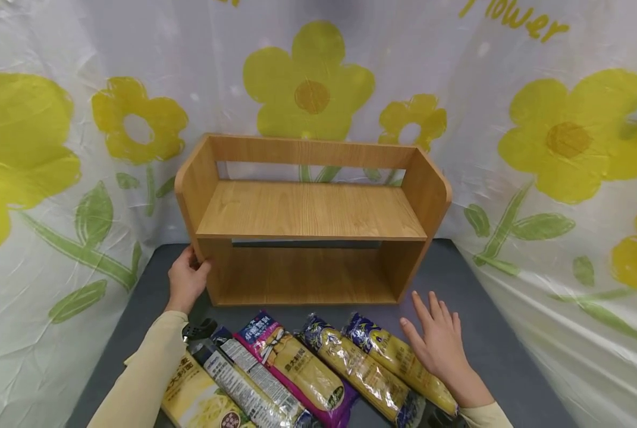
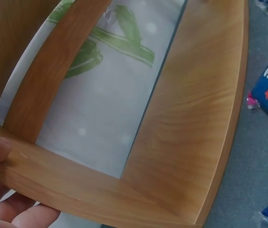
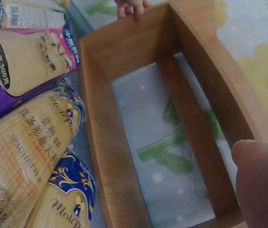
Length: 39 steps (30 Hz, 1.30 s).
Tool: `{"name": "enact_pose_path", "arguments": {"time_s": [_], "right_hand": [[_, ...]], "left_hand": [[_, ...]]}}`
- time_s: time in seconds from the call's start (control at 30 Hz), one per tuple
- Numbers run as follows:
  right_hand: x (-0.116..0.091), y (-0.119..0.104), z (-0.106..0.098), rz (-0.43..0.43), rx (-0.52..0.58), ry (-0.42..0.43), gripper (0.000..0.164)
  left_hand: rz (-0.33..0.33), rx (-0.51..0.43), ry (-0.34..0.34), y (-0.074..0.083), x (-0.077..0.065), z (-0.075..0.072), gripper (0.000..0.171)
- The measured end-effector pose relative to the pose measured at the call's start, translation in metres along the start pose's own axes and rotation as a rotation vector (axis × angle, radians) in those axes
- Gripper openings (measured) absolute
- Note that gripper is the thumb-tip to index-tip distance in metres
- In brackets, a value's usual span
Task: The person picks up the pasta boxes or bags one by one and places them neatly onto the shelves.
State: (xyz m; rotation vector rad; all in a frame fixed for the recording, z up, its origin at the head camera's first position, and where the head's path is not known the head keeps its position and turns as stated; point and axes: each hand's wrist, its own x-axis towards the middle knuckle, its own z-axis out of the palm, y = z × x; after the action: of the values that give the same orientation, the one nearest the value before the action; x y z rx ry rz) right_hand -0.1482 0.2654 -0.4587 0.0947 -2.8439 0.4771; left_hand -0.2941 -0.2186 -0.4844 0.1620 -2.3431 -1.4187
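Note:
A two-tier wooden shelf (image 1: 313,211) stands on the grey table. My left hand (image 1: 187,279) grips its left side panel low down; in the left wrist view the thumb lies on the inner face of the wood (image 2: 77,183) and the fingers (image 2: 36,216) curl round the outside. Held apart from the shelf, my right hand (image 1: 440,339) has its fingers spread just off the lower right corner. It overlaps the rightmost spaghetti pack (image 1: 404,359) in the head view. Another spaghetti pack (image 1: 361,371) lies beside that one.
A purple and pink pasta pack (image 1: 304,365), dark packs with white labels (image 1: 243,380) and a yellow pasta pack (image 1: 203,392) lie in a slanted row before the shelf. Behind it hangs a white curtain (image 1: 211,71) with yellow flowers. The grey table (image 1: 489,315) shows at the right.

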Motion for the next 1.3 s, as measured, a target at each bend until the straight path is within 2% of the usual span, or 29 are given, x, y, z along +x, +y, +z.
{"name": "enact_pose_path", "arguments": {"time_s": [0.13,0.2,0.27,0.37,0.53,0.6,0.67,0.83,0.97,1.1,1.23,1.3], "right_hand": [[0.002,0.004,0.001,-0.023,0.012,-0.002,0.063],[0.006,0.01,0.002,-0.028,0.057,-0.054,0.066],[0.014,0.018,0.004,-0.028,0.118,-0.136,0.069],[0.027,0.035,0.01,-0.003,0.222,-0.318,0.069],[0.039,0.064,0.03,-0.034,0.292,-0.603,0.061],[0.04,0.072,0.037,-0.057,0.303,-0.676,0.062],[0.04,0.077,0.042,-0.043,0.318,-0.728,0.063],[0.04,0.079,0.049,0.049,0.318,-0.795,0.07],[0.037,0.079,0.051,0.047,0.36,-0.832,0.078],[0.03,0.082,0.051,-0.049,0.429,-0.824,0.084],[0.022,0.082,0.049,-0.185,0.432,-0.772,0.091],[0.02,0.081,0.046,-0.206,0.453,-0.776,0.095]], "left_hand": [[0.003,0.013,-0.009,-0.003,-0.001,0.001,0.051],[0.004,0.014,-0.015,-0.003,-0.001,0.001,0.051],[0.012,0.012,-0.019,-0.003,-0.001,0.001,0.051],[0.023,0.006,-0.021,-0.002,0.001,0.0,0.05],[0.028,0.022,-0.013,0.0,0.003,-0.004,0.05],[0.025,0.028,-0.018,0.001,0.003,-0.004,0.051],[0.023,0.03,-0.022,0.001,0.004,-0.003,0.051],[0.017,0.017,-0.022,0.001,0.003,-0.002,0.051],[0.012,0.016,-0.022,0.002,0.002,-0.001,0.051],[0.022,0.03,-0.024,0.003,0.001,0.0,0.051],[0.047,0.044,-0.013,0.001,0.002,0.001,0.049],[0.057,0.041,-0.009,0.0,0.002,0.002,0.048]]}}
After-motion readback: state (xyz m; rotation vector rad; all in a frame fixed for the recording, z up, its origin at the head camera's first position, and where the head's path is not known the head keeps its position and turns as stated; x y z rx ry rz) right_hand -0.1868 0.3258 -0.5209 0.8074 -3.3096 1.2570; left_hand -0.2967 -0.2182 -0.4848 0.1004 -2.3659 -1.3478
